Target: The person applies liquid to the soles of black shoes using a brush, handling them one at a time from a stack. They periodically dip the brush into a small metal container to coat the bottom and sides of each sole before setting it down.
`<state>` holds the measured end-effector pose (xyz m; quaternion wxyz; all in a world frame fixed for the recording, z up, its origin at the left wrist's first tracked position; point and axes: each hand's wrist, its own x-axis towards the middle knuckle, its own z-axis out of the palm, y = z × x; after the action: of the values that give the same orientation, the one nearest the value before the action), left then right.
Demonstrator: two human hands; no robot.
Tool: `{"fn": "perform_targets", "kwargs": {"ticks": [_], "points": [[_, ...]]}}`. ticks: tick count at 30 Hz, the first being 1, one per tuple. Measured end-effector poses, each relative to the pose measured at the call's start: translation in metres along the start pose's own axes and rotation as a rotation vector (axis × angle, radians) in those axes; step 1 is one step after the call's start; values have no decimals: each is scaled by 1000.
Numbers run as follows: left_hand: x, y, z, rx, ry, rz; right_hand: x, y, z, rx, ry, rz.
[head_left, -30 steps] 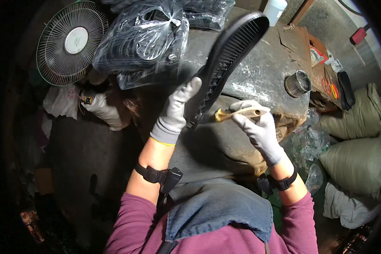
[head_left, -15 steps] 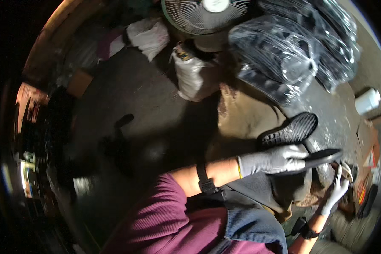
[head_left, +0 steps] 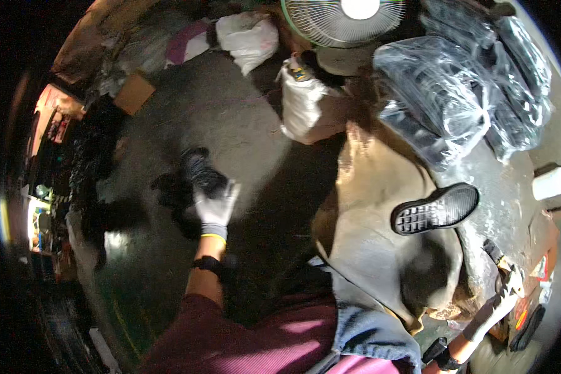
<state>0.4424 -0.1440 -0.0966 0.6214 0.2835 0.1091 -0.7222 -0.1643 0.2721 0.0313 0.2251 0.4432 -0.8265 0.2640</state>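
My left hand [head_left: 217,206], in a grey-white glove with a yellow cuff edge, reaches out over the floor at left. Its fingers are spread beside a black shoe sole [head_left: 209,179], which lies at the fingertips among other dark pieces. At lower right, my gloved right hand [head_left: 510,288] is closed around a slim tool with a dark end [head_left: 493,250]; its kind is not clear. Another black shoe sole [head_left: 436,209], tread upward, rests on the tan sheet [head_left: 380,187] in front of me, nearer to the right hand.
Clear plastic bags of black soles [head_left: 436,93] are piled at the far right. A fan [head_left: 343,25] stands at the back, near white sacks [head_left: 302,103]. A white container [head_left: 550,182] sits at the right edge. A cardboard box [head_left: 134,93] lies far left.
My left hand has swung from the right side to the far left, bringing a black sole from beside the right hand. My right hand stays at lower right. The view has shifted slightly.
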Motion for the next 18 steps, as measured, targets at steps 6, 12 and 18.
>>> {"fn": "perform_targets", "kwargs": {"ticks": [6,12,18], "points": [[55,-120,8,639,-275,-104,33,-37,27,378,167,429],[-54,-379,98,1834,-1608,857,32,35,-33,162,379,510],[-14,-421,82,1967,-1325,161,20,100,-38,185,379,541]]}}
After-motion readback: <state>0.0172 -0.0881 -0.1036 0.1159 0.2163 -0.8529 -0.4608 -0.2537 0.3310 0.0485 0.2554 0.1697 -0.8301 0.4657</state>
